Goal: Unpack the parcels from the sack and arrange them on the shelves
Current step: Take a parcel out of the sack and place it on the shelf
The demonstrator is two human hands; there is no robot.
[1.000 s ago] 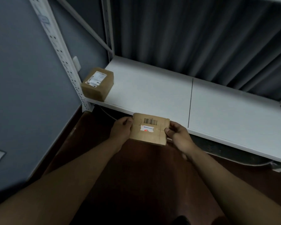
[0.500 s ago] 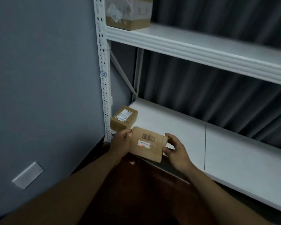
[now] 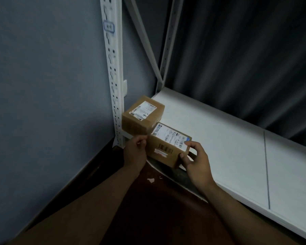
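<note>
On the white lower shelf (image 3: 228,138), at its left front corner beside the perforated upright (image 3: 113,85): one brown labelled parcel (image 3: 142,117). Just in front and right of it, touching, a second parcel (image 3: 170,144), label up, barcode on the near face, at the shelf's front edge. Gripped between both hands: left hand (image 3: 135,152) curled at its left end, right hand (image 3: 196,160) pinching the right corner, forefinger on top, thumb on the near face

Your left hand (image 3: 134,152) and right hand (image 3: 195,160) hold a labelled parcel (image 3: 169,146) at the white shelf (image 3: 228,147) edge, beside another box (image 3: 142,116).
</note>
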